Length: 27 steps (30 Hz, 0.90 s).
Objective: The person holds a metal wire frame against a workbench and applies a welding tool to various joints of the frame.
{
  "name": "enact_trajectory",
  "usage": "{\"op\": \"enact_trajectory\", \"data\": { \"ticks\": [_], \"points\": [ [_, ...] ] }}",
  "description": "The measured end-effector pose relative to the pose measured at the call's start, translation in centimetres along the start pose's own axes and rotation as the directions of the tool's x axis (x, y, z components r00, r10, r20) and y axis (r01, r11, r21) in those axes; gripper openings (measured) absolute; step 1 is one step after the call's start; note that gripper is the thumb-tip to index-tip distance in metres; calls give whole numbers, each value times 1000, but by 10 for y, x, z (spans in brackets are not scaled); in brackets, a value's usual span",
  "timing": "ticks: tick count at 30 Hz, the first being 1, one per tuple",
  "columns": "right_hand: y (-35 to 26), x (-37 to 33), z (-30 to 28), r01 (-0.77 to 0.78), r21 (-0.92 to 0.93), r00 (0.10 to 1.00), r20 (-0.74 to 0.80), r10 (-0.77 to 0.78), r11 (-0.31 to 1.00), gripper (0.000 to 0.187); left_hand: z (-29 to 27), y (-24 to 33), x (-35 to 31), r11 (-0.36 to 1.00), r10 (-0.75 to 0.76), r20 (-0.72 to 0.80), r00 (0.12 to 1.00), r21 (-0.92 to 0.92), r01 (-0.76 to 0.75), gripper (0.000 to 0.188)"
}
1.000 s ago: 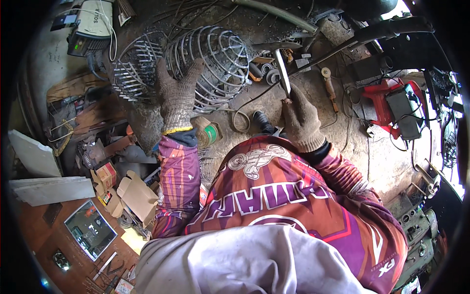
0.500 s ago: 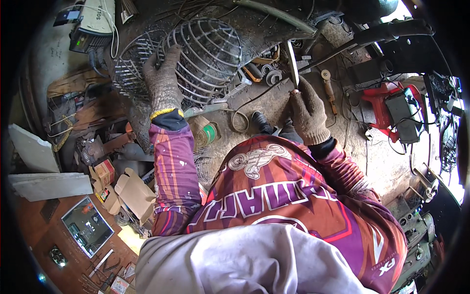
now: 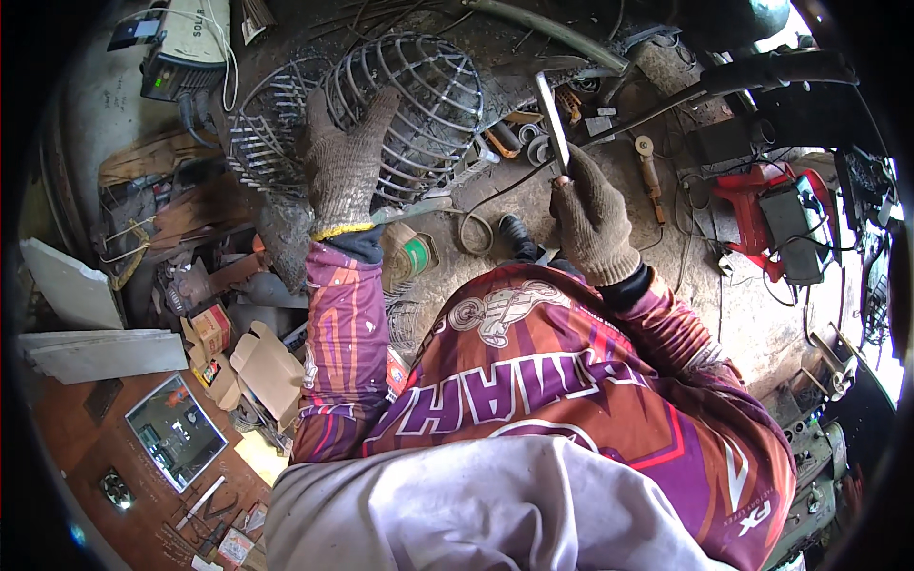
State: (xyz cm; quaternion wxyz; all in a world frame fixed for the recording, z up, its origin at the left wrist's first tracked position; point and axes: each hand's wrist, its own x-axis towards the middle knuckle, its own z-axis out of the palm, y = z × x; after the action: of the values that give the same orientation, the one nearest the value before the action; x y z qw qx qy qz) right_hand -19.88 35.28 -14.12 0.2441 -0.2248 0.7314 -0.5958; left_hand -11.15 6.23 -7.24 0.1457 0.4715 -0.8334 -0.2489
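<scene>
A round cage of bent metal rods (image 3: 419,119) stands in front of me. Next to it on the left is a second wire piece (image 3: 271,124) with short, close-set bars. My left hand (image 3: 345,171), in a knitted brown glove, lies at the cage's left side with thumb and fingers apart; some fingertips are hidden. In my right hand (image 3: 592,214), also gloved, is a long, flat, pale metal bar (image 3: 549,119) pointing away from me, its tip to the right of the cage. The fingers are closed round its near end.
An angle grinder-like tool (image 3: 647,167) lies on the floor at right, near a red-framed machine (image 3: 752,219) and loose cables. Bearing-like rings (image 3: 540,150) lie beyond the bar. Open cardboard boxes (image 3: 267,366) and a brown board (image 3: 105,447) are at lower left.
My left hand has turned and shifted slightly right along the cage, its thumb and fingers now wider apart. The right hand and bar have moved a little left. The whole view has shifted slightly.
</scene>
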Motion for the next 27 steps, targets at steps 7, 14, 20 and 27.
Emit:
{"op": "enact_trajectory", "data": {
  "ticks": [7,14,20,27],
  "points": [
    [-4,6,3,-187,-33,976,106,190,982,42,2,0,1,999,-11,13,1000,31,11,120],
    [-10,9,11,-162,-63,979,115,169,985,40,1,2,0,995,-58,13,998,83,57,120],
    [-15,5,11,-85,2,996,28,85,996,44,-1,3,0,998,-29,21,999,61,28,121],
    [-15,1,10,-109,-47,994,-2,109,993,47,-2,6,2,989,-45,8,999,139,43,120]
  ]
}}
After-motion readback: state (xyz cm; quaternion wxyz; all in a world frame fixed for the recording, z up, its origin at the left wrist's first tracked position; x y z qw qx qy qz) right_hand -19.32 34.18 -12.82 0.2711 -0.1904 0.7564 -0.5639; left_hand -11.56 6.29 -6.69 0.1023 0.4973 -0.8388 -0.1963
